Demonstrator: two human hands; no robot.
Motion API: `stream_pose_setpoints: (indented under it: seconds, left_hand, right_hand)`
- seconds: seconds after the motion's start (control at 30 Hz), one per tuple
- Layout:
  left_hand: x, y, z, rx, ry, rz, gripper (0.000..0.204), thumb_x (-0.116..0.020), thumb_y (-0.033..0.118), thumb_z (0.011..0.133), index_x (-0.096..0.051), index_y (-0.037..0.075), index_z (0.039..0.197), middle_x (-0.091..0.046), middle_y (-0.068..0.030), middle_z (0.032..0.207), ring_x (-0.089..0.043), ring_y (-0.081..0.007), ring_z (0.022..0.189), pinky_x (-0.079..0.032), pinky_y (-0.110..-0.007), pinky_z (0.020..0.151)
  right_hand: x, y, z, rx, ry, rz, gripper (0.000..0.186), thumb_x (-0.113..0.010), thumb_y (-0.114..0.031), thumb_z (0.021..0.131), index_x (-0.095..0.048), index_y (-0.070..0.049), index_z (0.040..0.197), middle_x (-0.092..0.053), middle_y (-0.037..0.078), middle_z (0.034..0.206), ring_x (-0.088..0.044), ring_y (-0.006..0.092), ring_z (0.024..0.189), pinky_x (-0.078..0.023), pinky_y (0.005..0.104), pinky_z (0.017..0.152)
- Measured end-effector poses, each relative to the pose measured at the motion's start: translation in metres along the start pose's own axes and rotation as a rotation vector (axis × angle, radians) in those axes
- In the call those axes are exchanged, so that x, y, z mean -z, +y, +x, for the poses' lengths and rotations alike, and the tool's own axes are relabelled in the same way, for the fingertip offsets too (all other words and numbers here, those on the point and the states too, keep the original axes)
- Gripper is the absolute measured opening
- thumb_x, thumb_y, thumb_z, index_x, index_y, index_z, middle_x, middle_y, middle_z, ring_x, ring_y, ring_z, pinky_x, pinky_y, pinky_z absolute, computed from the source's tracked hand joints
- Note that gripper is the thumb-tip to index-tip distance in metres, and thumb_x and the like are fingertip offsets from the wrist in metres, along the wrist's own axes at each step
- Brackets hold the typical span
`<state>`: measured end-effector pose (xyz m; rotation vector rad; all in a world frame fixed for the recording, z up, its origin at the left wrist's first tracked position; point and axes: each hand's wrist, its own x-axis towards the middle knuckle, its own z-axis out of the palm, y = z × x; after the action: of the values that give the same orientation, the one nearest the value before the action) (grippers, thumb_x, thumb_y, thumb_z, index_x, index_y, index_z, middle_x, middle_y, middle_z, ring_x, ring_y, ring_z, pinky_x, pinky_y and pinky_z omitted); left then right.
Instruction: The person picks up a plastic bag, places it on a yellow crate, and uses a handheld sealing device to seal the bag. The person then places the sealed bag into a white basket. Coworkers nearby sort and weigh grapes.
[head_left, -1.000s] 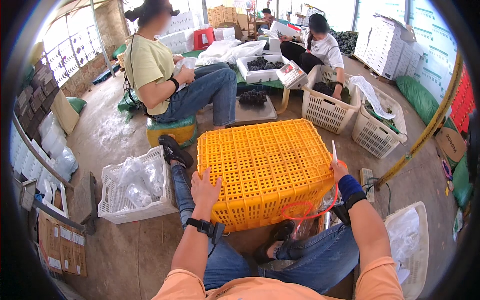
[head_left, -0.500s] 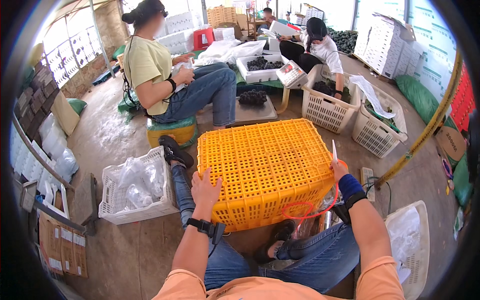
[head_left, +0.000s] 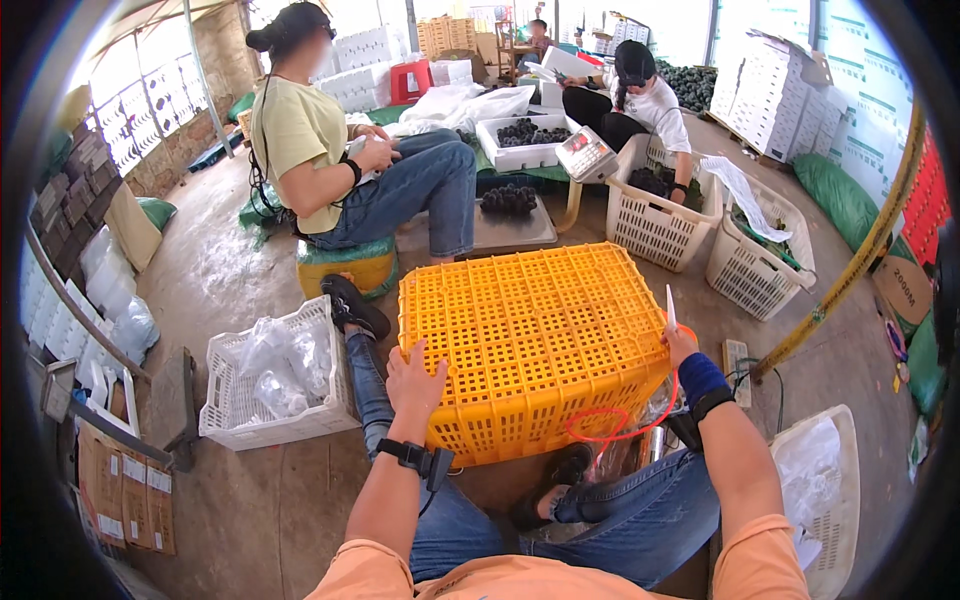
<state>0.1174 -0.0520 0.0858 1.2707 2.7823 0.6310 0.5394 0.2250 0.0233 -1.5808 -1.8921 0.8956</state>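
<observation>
An upside-down-looking yellow plastic crate (head_left: 530, 340) with a lattice top stands right in front of me. My left hand (head_left: 416, 380) lies against its near left corner, fingers spread and holding nothing. By the crate's right edge, my right hand (head_left: 682, 345) is closed around a slim white pointed tool (head_left: 671, 305) that sticks upward; its kind is unclear. An orange-red cord (head_left: 630, 430) runs down from beside that hand and loops across the crate's near right side. Part of the tool is hidden in my fingers.
A white crate of clear plastic bags (head_left: 235, 400) stands left, another pale crate (head_left: 835, 540) right. Ahead, two co-workers sit near a scale with dark grapes (head_left: 510, 200), a white grape box (head_left: 500, 155) and beige crates (head_left: 660, 228). A yellow pole (head_left: 840, 270) slants at right.
Both my hands stay at the crate, the right one still gripping the white pointed tool. The view has shifted slightly. The co-worker at left has lowered their hands a little.
</observation>
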Motion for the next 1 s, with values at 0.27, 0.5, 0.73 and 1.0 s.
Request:
stream_pose_setpoints:
  seconds: [0.27, 0.5, 0.73, 1.0]
  left_hand:
    - [-0.006, -0.004, 0.000, -0.031, 0.059, -0.013, 0.055, -0.059, 0.040, 0.081, -0.047, 0.016, 0.129, -0.036, -0.0222, 0.131, -0.039, -0.0367, 0.120, -0.041, -0.043, 0.093]
    - [-0.005, -0.003, 0.000, -0.013, 0.047, -0.009, 0.055, -0.059, 0.040, 0.082, -0.046, 0.017, 0.130, -0.035, -0.0223, 0.132, -0.038, -0.0366, 0.121, -0.040, -0.043, 0.094]
    - [-0.006, -0.002, 0.001, -0.010, 0.041, -0.014, 0.055, -0.059, 0.040, 0.082, -0.046, 0.017, 0.130, -0.035, -0.0219, 0.132, -0.038, -0.0364, 0.122, -0.040, -0.043, 0.094]
    - [-0.005, -0.002, 0.000, 0.001, 0.033, -0.020, 0.056, -0.059, 0.040, 0.081, -0.046, 0.017, 0.130, -0.035, -0.0211, 0.132, -0.037, -0.0363, 0.122, -0.040, -0.043, 0.094]
  right_hand:
    - [-0.003, 0.013, 0.010, -0.004, 0.007, -0.033, 0.047, -0.038, -0.043, 0.094, -0.059, -0.002, 0.087, -0.062, 0.018, 0.084, -0.060, 0.0327, 0.083, -0.044, 0.0388, 0.075]
    - [0.000, -0.002, 0.000, -0.019, -0.002, -0.074, 0.050, -0.035, -0.045, 0.094, -0.060, -0.002, 0.087, -0.062, 0.018, 0.084, -0.061, 0.0323, 0.084, -0.044, 0.0387, 0.075]
    - [0.004, -0.010, -0.006, -0.005, -0.004, -0.039, 0.049, -0.035, -0.047, 0.094, -0.056, -0.004, 0.079, -0.053, 0.009, 0.073, -0.053, 0.0219, 0.073, -0.040, 0.0340, 0.071]
    - [0.003, -0.009, -0.004, -0.032, -0.017, -0.070, 0.049, -0.036, -0.045, 0.094, -0.059, -0.003, 0.085, -0.061, 0.016, 0.082, -0.060, 0.0303, 0.082, -0.043, 0.0376, 0.075]
